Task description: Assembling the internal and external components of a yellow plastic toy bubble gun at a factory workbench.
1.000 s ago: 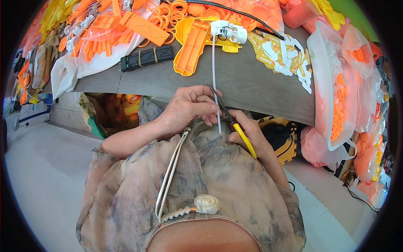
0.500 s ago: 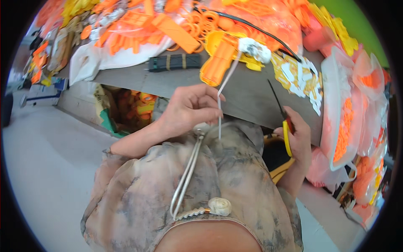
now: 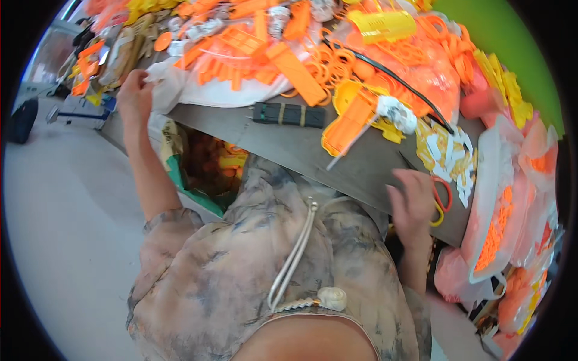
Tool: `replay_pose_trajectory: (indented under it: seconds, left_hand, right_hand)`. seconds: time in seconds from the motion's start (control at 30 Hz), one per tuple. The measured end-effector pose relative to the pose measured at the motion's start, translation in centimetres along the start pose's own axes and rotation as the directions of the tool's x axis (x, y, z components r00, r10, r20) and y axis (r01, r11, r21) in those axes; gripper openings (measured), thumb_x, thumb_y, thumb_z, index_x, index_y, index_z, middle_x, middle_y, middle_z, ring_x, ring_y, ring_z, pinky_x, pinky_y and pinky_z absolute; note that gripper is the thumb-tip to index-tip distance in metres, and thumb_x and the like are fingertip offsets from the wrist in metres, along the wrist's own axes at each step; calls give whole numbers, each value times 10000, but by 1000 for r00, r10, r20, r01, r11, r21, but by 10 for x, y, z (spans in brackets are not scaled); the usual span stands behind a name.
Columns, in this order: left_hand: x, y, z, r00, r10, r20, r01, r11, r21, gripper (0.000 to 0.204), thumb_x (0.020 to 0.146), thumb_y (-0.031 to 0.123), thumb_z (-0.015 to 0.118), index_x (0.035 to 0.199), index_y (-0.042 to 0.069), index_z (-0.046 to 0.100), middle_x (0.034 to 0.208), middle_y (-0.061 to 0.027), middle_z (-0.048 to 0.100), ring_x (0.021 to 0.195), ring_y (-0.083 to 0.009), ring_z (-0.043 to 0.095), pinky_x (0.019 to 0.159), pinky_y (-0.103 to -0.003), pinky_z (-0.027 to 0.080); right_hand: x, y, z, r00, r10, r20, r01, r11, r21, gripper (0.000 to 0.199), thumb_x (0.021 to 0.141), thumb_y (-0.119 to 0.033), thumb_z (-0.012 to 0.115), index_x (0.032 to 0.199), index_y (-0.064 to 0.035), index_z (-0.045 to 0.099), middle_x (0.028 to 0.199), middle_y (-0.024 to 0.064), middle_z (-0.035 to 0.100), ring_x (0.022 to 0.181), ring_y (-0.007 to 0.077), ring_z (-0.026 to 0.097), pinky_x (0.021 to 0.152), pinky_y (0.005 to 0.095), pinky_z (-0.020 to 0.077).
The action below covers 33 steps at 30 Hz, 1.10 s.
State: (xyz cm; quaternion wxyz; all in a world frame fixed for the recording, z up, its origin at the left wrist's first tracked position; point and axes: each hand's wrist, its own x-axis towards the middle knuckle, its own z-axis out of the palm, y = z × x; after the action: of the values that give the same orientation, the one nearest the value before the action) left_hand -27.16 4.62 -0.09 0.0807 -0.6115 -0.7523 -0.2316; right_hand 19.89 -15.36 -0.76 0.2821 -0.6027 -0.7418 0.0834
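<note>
My left hand (image 3: 135, 99) is stretched out to the far left, beside a crumpled white bag (image 3: 165, 90). Its fingers are bent and look slightly apart, with nothing visible in them. On the right, my right hand (image 3: 410, 201) hovers at the table's front edge, fingers spread and holding nothing. Scissors (image 3: 444, 198) with red and yellow handles lie just beyond it, partly covered by it. In the middle of the grey table, an orange plastic part (image 3: 349, 129) rests against a yellow one. A white piece (image 3: 395, 114) lies on them, and a thin pale strip (image 3: 346, 153) trails toward me.
A dark block with rubber bands (image 3: 288, 114) lies left of the orange part. Orange pieces (image 3: 298, 72) are heaped behind, with a black cable (image 3: 391, 69) across them. A white bin (image 3: 472, 240) stands right. Below the table edge sits an open sack (image 3: 174, 162).
My left hand has let go of the pale strip and moved far left. My right hand has put the scissors down on the table and opened.
</note>
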Motion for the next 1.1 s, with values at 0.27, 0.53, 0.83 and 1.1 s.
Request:
replay_pose_trajectory:
  seconds: [0.27, 0.53, 0.83, 1.1]
  left_hand:
    - [3, -36, 46, 963, 249, -106, -266, 943, -201, 157, 810, 114, 596, 947, 70, 658, 894, -107, 655, 832, -237, 638, 750, -311, 481]
    - [-6, -20, 20, 932, 311, -186, -329, 941, -77, 180, 833, 15, 557, 995, 17, 636, 975, -95, 632, 892, -200, 605, 762, -273, 474]
    - [-104, 200, -10, 517, 853, -75, -536, 254, -805, 293, 722, 12, 670, 1012, 9, 631, 1069, -117, 621, 1060, -311, 560, 961, -421, 387]
    - [-126, 291, 38, 277, 951, -138, -209, -80, -975, 218, 726, 83, 702, 926, 12, 654, 874, -121, 644, 881, -266, 616, 876, -392, 447]
  right_hand:
    - [17, -27, 52, 981, -150, 127, 143, 988, 56, 413, 615, -145, 755, 988, -88, 590, 851, 92, 472, 760, 268, 507, 642, 354, 435]
    - [20, -29, 65, 959, -278, -59, 278, 961, -5, 311, 675, -149, 660, 972, -86, 592, 770, 48, 452, 658, 204, 494, 547, 301, 415]
    - [27, -15, 59, 908, -382, -172, 396, 916, 58, 232, 686, -53, 601, 917, -34, 588, 788, 64, 529, 655, 190, 550, 559, 290, 457]
    - [31, 4, -13, 957, -41, -287, 154, 910, 386, 231, 758, -18, 677, 971, 13, 596, 808, 114, 607, 706, 222, 612, 603, 288, 485]
